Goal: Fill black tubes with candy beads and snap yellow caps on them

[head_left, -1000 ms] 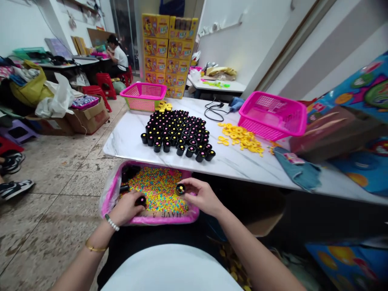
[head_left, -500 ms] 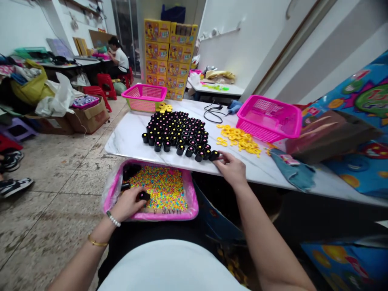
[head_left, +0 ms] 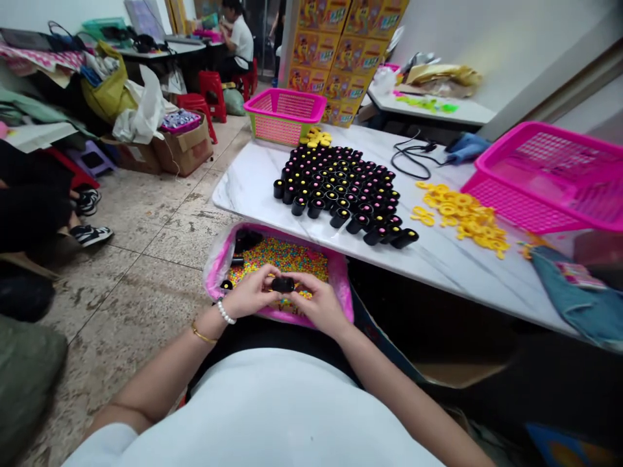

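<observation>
The right hand [head_left: 318,301] had left the cups [head_left: 338,188] on the table [head_left: 438,259] and joined the left hand [head_left: 250,292], so both handled one black cup [head_left: 283,285]. Their fingers, nearly closed, pinched its two ends. Dark and shiny, it lay sideways above the tub [head_left: 346,295] of coloured beads [head_left: 296,254].

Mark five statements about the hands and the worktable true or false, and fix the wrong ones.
1. The left hand and right hand hold a black piece over the pink tub. True.
2. The beads in that tub are all one colour. False: several colours are mixed.
3. The white bracelet is on the right arm. False: it is on the left.
4. Yellow pieces lie beside a pink basket. True.
5. The cluster of black pieces stands on the floor. False: it stands on the table.
</observation>
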`<state>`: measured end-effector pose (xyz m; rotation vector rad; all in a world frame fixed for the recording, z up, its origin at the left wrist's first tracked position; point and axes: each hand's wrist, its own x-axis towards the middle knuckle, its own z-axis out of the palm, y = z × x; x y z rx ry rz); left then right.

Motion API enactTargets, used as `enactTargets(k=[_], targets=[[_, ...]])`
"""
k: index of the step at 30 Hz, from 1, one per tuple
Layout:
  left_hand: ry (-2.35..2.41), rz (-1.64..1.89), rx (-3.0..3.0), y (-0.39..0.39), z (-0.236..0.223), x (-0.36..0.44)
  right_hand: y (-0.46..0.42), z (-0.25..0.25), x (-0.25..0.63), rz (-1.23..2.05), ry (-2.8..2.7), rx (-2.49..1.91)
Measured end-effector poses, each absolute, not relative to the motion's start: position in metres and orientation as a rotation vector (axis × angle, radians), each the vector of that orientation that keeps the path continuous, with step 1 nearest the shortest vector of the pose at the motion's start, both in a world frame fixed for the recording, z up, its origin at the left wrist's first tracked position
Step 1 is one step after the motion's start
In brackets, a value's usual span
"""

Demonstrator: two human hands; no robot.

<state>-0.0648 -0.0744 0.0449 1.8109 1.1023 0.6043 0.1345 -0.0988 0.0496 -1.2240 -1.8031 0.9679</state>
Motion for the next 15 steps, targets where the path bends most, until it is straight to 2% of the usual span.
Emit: enactTargets(k=[6,9,12,15], targets=[[1.329,0.594,1.956,-0.068,0.044,-0.078,-0.076,0.050,0.127,0.482,-2.284,-1.110],[1.363,0.500,2.011,-0.066,0.036,-0.076,-0.069,0.038,0.124,0.581,-2.506,-1.058],[1.343,0.443,2.067,-0.065,0.030,-0.076,-0.059,0.023,0.124,0.689,-2.492,-1.118],[1.408,0.471,2.127,-0.058,0.031,-0.086,-0.043,0.018,0.128,0.594,-2.587,-1.230]])
